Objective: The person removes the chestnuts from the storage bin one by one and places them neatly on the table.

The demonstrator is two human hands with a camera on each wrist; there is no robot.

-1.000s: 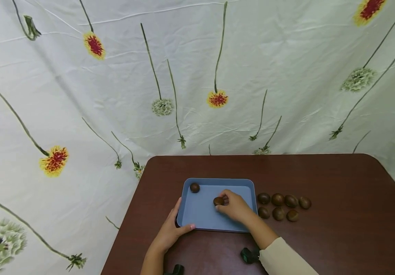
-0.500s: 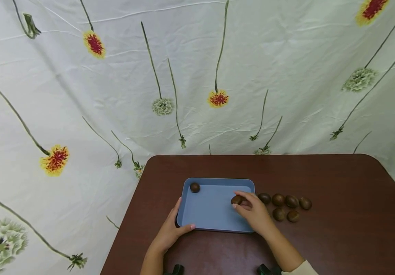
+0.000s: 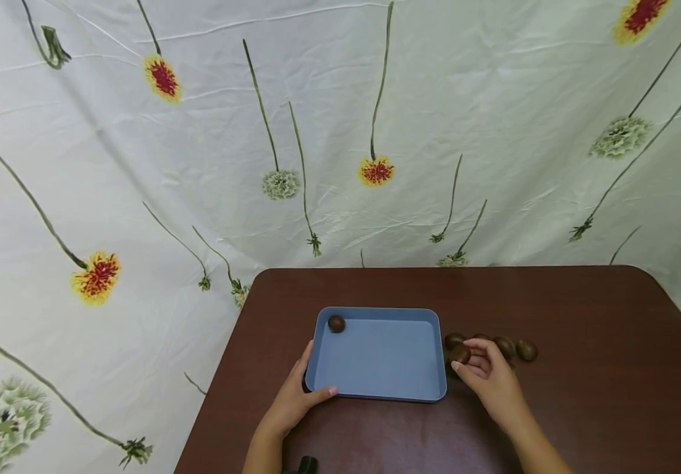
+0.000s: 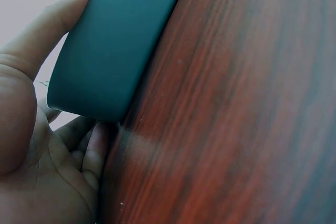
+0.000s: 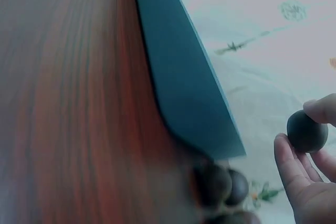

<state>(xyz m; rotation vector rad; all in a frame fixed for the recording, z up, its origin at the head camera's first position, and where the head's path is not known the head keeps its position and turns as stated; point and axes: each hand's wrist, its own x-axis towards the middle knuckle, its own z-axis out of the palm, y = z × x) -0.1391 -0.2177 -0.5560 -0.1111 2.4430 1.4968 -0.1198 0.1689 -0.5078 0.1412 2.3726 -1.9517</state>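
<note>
My left hand [image 3: 288,398] holds the near left corner of a shallow blue tray [image 3: 379,365]. In the left wrist view, the thumb [image 4: 63,17] lies along its rim and the other fingers go round its outer wall. One round, dark brown, chestnut-like ball [image 3: 336,323] sits in the tray's far left corner. Just right of the tray, my right hand [image 3: 497,385] pinches another chestnut-like ball [image 5: 307,131] between thumb and fingers. Beneath and beyond that hand lie several more brown balls [image 3: 527,350], some partly hidden by it.
A dark brown wooden table [image 3: 601,395] bears the tray and the balls. Behind it hangs a white cloth [image 3: 512,99] printed with flowers. A small black object [image 3: 307,465] shows near my left wrist at the bottom of the head view.
My right hand has moved right with the ball in its fingers, from over the middle of the tray to beyond its right edge. The left hand and tray have stayed put.
</note>
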